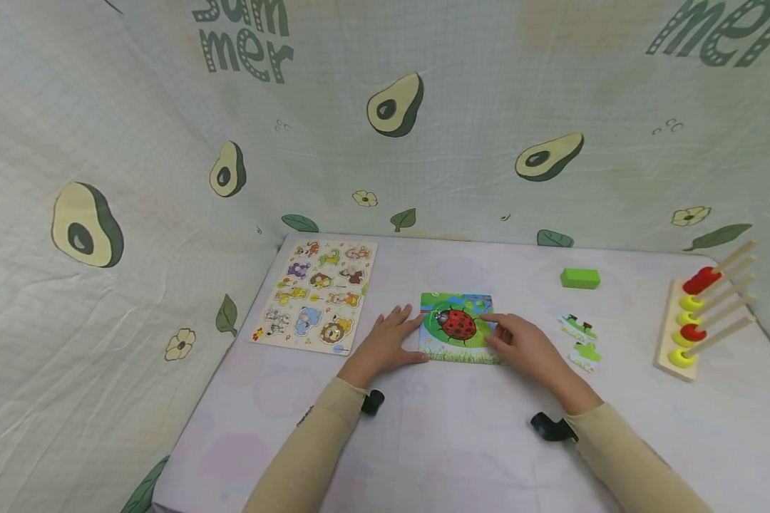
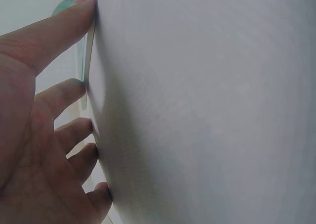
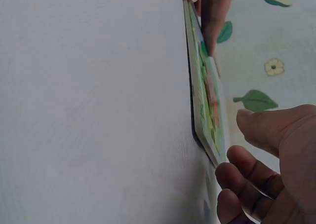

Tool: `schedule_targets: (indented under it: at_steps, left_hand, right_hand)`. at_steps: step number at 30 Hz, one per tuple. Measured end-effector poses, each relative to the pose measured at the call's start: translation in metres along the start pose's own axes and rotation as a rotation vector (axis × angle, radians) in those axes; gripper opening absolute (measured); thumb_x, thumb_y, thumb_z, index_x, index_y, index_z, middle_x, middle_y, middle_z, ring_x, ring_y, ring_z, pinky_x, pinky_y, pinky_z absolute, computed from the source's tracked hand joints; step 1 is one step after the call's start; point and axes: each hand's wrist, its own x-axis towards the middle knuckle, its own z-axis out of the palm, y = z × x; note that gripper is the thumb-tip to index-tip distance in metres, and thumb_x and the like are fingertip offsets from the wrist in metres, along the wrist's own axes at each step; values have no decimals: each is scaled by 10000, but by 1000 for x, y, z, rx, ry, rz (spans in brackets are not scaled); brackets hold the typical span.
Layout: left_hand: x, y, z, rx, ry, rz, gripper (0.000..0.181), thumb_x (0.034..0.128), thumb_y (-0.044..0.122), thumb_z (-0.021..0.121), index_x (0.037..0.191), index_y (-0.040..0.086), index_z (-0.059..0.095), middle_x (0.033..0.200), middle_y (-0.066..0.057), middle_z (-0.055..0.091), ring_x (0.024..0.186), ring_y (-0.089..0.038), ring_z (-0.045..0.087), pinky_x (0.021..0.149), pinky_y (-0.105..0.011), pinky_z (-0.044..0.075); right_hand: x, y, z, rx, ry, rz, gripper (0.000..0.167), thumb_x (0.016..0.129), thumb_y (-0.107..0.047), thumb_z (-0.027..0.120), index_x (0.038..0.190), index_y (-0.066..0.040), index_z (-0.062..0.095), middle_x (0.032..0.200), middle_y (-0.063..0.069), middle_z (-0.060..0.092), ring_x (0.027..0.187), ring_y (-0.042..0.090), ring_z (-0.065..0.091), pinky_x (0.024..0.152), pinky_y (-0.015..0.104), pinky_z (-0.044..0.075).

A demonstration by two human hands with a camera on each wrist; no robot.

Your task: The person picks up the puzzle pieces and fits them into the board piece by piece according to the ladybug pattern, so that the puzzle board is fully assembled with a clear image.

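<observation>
A square ladybug puzzle board (image 1: pixel 460 343) lies flat on the table, with a red ladybug picture (image 1: pixel 457 325) in its middle; its thin edge shows in the right wrist view. My left hand (image 1: pixel 390 344) rests with spread fingers at the board's left side, thumb and index finger touching its edge. At the right side, my right hand (image 1: pixel 527 349) reaches over the board with the index finger stretched towards the ladybug. Its other fingers bend loosely near the board's edge, and the thumb stands apart from them in the right wrist view.
Two loose puzzle pieces (image 1: pixel 586 354) lie to the right of my right hand. Behind them is a green block (image 1: pixel 580 278). A wooden peg stand (image 1: pixel 664 345) with red and yellow rings stands far right. An animal puzzle board (image 1: pixel 324 291) lies at the left.
</observation>
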Motion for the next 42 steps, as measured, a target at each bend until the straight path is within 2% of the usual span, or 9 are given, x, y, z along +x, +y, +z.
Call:
schedule_targets:
  at_steps: [10, 18, 25, 29, 31, 33, 37, 42]
  left_hand:
    - [0, -1, 1, -2, 11, 2, 870, 876, 530, 753, 1593, 214, 374, 1683, -75, 212, 1564, -271, 119, 1269, -487, 80]
    - [1, -2, 2, 7, 3, -7, 877, 879, 544, 743, 1600, 229, 356, 1688, -59, 196, 1567, -254, 103, 1271, -474, 67]
    - [1, -2, 1, 5, 6, -2, 873, 880, 537, 747, 1598, 220, 363, 1686, -70, 204, 1566, -263, 110, 1270, -484, 76]
    - [0, -2, 1, 3, 10, 2, 873, 877, 532, 752, 1595, 214, 370, 1685, -75, 212, 1565, -271, 117, 1269, -490, 82]
    - [1, -2, 1, 5, 5, -1, 873, 881, 536, 746, 1599, 225, 358, 1687, -66, 202, 1566, -262, 107, 1270, -480, 73]
    - [1, -2, 1, 5, 0, -5, 874, 884, 539, 741, 1602, 234, 348, 1689, -56, 191, 1567, -252, 96, 1271, -471, 61]
    - [1, -3, 3, -6, 3, -3, 873, 880, 532, 749, 1598, 222, 360, 1689, -65, 195, 1567, -259, 99, 1271, -475, 62]
    - [1, -2, 3, -1, -2, -8, 876, 878, 539, 746, 1599, 229, 357, 1691, -57, 187, 1568, -257, 93, 1272, -467, 61]
  right_hand:
    - [-14, 24, -19, -49, 44, 45, 403, 964, -167, 713, 1350, -74, 645, 880, -9, 601, 757, 140, 525, 659, 316, 451]
    - [-26, 38, -38, -83, 56, 105, 421, 962, -147, 698, 1362, -39, 622, 953, 51, 622, 811, 183, 557, 688, 354, 476]
    - [-36, 55, -52, -128, 118, 114, 396, 951, -118, 706, 1323, -4, 634, 952, 82, 618, 797, 185, 550, 668, 345, 459]
    - [-41, 65, -59, -143, 130, 159, 403, 970, -157, 690, 1336, -4, 617, 1033, 143, 586, 840, 238, 560, 672, 358, 460]
    - [-43, 68, -62, -136, 126, 196, 425, 983, -187, 677, 1357, -2, 599, 1110, 196, 552, 902, 298, 555, 704, 413, 483]
    - [-45, 72, -65, -128, 125, 229, 448, 993, -206, 661, 1380, 7, 582, 1197, 259, 512, 997, 383, 539, 771, 520, 501]
    - [-47, 79, -69, -146, 132, 280, 478, 996, -216, 651, 1398, 27, 561, 1306, 354, 441, 1154, 529, 444, 914, 712, 413]
    - [-49, 85, -72, -176, 126, 324, 492, 989, -224, 659, 1397, 30, 554, 1320, 384, 422, 1183, 570, 404, 940, 745, 372]
